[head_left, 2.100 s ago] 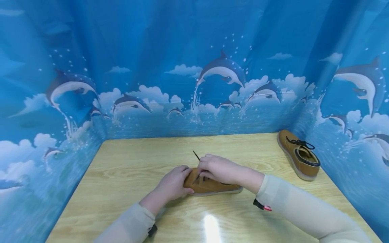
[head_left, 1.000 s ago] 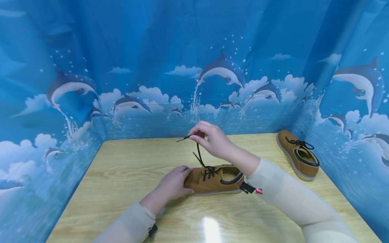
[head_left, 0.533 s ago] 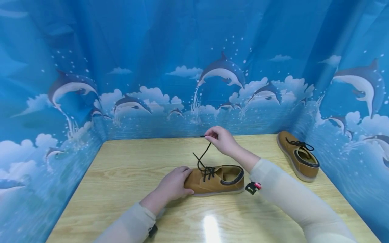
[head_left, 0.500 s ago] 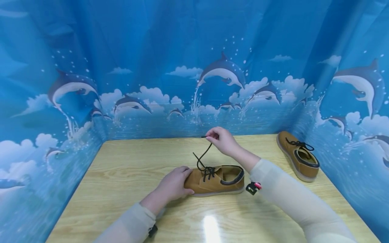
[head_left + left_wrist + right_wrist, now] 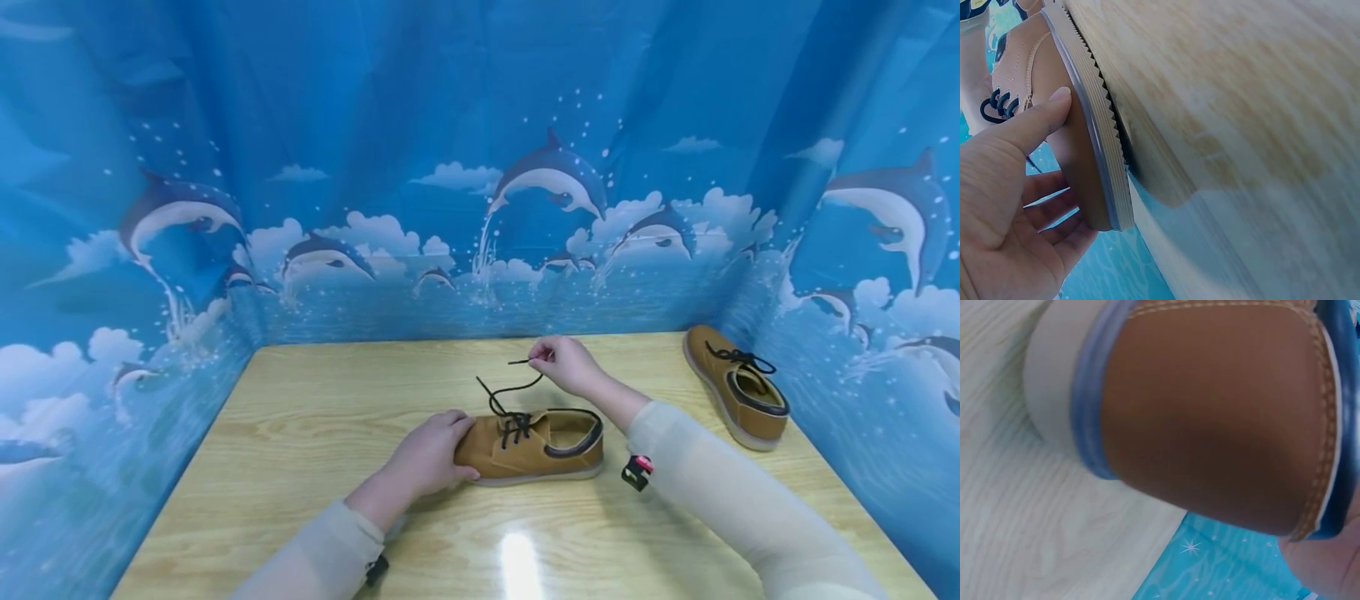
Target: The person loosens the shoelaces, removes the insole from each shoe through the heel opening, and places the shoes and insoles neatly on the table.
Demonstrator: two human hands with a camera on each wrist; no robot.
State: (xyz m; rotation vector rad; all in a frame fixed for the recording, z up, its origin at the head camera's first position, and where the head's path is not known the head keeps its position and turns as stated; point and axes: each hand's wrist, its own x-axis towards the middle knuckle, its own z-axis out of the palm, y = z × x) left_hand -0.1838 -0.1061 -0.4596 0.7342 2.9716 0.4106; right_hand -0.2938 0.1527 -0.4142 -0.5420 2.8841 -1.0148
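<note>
A brown leather shoe [image 5: 480, 454] with black laces sits on the wooden table, its toe to the left and its opening to the right. My left hand [image 5: 423, 458] grips the toe; in the left wrist view its thumb [image 5: 1054, 109] lies along the upper, just above the ridged sole [image 5: 1100, 119]. Above and behind the shoe my right hand [image 5: 566, 364] pinches one black shoelace [image 5: 517, 388] near its tip, and the lace sags back to the eyelets. The other lace end stands up loose. In the right wrist view the shoe's heel [image 5: 1210, 419] covers most of the hand.
A second brown shoe [image 5: 738, 383], its black laces tied in a bow, stands at the table's back right corner. Blue dolphin-print curtains [image 5: 420, 208] rise along the back and both sides of the wooden table [image 5: 300, 500].
My right hand has drawn one lace up from the shoe, then come lower and to the right with it, so the lace hangs slacker. The left hand stays on the toe.
</note>
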